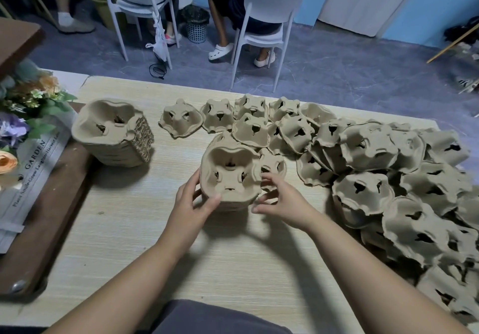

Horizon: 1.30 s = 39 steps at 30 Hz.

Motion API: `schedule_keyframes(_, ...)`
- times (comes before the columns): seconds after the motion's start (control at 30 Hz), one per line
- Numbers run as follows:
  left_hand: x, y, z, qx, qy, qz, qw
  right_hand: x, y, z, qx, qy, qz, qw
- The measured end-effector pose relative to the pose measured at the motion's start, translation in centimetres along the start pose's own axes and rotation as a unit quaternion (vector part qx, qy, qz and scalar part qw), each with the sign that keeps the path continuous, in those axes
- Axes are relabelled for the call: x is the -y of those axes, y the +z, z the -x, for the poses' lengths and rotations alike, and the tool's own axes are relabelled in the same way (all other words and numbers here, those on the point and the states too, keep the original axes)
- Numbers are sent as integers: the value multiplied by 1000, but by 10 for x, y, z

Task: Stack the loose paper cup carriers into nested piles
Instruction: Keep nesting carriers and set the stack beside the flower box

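Left grip point(190, 204) around edge of nested pile point(228, 175); right grip point(282, 198) loose, empty, beside opposite edge

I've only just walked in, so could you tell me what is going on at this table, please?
A person is nesting paper cup carriers. The left hand grips the short pile in front of them; the right hand sits at its right side, too blurred to confirm contact. A taller pile stands on the far left of the table, and many loose carriers lie upside down in a heap on the right.
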<state>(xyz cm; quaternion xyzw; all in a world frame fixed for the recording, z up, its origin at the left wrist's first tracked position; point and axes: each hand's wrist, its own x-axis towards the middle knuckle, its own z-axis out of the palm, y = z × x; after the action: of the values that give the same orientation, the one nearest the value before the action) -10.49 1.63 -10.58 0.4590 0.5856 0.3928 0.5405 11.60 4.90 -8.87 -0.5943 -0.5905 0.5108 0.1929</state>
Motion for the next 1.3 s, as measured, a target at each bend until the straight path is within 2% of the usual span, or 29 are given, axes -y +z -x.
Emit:
schedule_keyframes(0.1,7,-1,1,8,26,1,1000,4,9,-7,-27,-31,23,999)
schedule_keyframes(0.23,7,1,4,-31,39,12,999,3,16,-12,-35,-64,70,995)
schedule_keyframes(0.37,12,-12,13,-99,31,27,994,21,38,-16,-13,-118,100,988)
schedule_keyframes(0.5,15,-50,30,-162,34,29,986,44,77,-25,52,-144,98,983)
schedule_keyframes(0.63,16,-96,39,-187,45,-2,981,66,124,-36,77,-155,117,978)
schedule_keyframes(0.73,15,-128,37,-189,56,-22,980,82,154,-43,64,-157,124,978)
schedule_keyframes(0.93,24,-181,33,-165,20,-67,984,102,192,-51,28,-133,107,985)
schedule_keyframes(1.0,26,-186,31,-168,20,-106,980,103,194,-52,6,-119,100,988)
schedule_keyframes(1.1,24,-184,26,-190,18,-136,972,104,195,-54,15,-98,124,987)
schedule_keyframes(1.3,28,-183,23,-211,51,-98,971,111,202,-57,17,-114,180,977)
